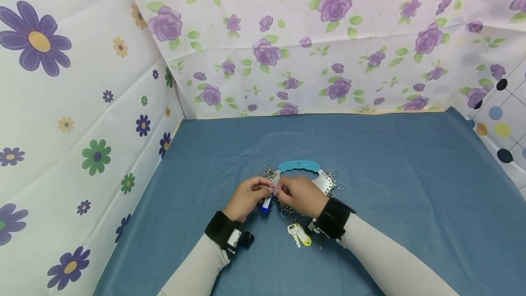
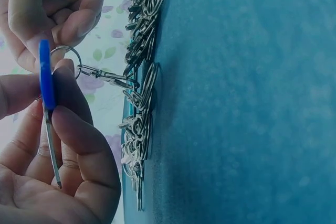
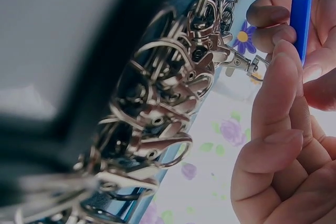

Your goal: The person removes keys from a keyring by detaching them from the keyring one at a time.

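My left hand (image 1: pixel 248 195) pinches a blue key tag (image 1: pixel 265 205) between thumb and fingers. A metal key (image 2: pixel 51 148) hangs from the tag, over the palm in the left wrist view. Fingertip to fingertip with it, my right hand (image 1: pixel 303 194) pinches at the tag's end, by a split ring (image 2: pixel 79 59). That ring joins a swivel snap hook (image 2: pixel 107 75) leading to a silver key holder (image 1: pixel 322 182) with a turquoise handle (image 1: pixel 298 165). Many more snap hooks (image 3: pixel 157 121) with rings crowd the holder's edge. My hands cover part of the holder.
A key (image 1: pixel 294 233) with a yellow tag (image 1: pixel 304 236) hangs off the holder's near side, on the blue tablecloth (image 1: pixel 390 163). Flowered sheets (image 1: pixel 304 35) stand behind and to the left. Black straps (image 1: pixel 334 218) with cameras circle both wrists.
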`<state>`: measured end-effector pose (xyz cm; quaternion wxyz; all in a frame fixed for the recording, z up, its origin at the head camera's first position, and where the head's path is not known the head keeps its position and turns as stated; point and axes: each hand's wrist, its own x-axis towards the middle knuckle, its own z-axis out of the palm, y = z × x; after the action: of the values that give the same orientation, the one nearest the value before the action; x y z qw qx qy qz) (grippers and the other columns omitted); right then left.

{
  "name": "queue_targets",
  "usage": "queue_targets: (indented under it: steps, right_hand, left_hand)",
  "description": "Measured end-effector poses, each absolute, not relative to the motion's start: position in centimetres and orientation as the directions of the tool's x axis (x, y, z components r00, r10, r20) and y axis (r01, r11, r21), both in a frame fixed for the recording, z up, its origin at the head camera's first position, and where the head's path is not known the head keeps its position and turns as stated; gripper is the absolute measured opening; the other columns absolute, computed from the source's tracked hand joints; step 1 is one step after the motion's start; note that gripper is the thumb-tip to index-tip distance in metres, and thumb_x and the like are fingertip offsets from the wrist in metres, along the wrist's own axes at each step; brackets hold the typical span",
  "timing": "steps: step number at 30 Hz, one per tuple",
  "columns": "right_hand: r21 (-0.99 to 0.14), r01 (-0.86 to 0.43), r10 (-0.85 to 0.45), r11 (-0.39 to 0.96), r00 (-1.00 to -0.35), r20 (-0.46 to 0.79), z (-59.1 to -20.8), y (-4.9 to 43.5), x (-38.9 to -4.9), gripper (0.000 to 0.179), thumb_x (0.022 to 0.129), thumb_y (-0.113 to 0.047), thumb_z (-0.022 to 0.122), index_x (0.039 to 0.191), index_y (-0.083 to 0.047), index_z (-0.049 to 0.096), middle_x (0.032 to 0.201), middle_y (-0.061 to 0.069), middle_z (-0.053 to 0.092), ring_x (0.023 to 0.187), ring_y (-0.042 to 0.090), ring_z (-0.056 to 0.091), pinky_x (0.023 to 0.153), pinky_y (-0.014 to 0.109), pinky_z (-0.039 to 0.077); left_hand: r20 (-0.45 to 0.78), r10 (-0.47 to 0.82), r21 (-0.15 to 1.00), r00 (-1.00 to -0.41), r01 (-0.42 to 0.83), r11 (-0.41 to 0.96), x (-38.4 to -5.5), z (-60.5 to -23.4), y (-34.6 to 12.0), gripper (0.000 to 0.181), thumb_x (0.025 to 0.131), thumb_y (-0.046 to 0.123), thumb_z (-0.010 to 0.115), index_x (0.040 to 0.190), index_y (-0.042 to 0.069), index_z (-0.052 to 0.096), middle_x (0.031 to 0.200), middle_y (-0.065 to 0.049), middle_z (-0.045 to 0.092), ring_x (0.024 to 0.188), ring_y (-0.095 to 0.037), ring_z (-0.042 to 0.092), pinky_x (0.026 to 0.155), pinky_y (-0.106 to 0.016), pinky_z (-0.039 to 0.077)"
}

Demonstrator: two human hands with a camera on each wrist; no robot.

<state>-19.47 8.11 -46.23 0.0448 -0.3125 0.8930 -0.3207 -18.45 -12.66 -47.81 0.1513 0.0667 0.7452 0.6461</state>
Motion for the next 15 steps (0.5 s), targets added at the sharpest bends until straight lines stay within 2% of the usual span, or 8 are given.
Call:
queue_targets:
  steps: [9, 15]
  right_hand:
    - [-0.595, -0.523, -0.576, 0.61, -0.808, 0.121, -46.26, 8.08, -19.32, 0.011, 0.101, -0.017, 0.056, 0.097, -0.014, 0.065, 0.059, -0.01, 0.049, 0.046, 0.002, 0.037, 0.048, 0.02, 0.031]
    - [-0.61, -0.508, -0.571, 0.608, -0.814, 0.109, -46.1, 8.09, -19.3, 0.01, 0.1, -0.015, 0.055, 0.096, -0.014, 0.065, 0.058, -0.009, 0.048, 0.046, 0.003, 0.037, 0.048, 0.021, 0.031]
  left_hand:
    - [-0.109, 0.304, 0.985, -0.947, -0.062, 0.16, -18.4, -47.97, -12.52, 0.019, 0.098, 0.01, 0.062, 0.114, 0.001, 0.067, 0.109, -0.025, 0.069, 0.084, -0.016, 0.058, 0.076, -0.031, 0.046]
    - [-0.093, 0.31, 0.986, -0.946, -0.044, 0.161, -18.21, -47.67, -12.37, 0.02, 0.098, 0.012, 0.064, 0.114, 0.001, 0.069, 0.111, -0.023, 0.069, 0.086, -0.015, 0.058, 0.078, -0.03, 0.047]
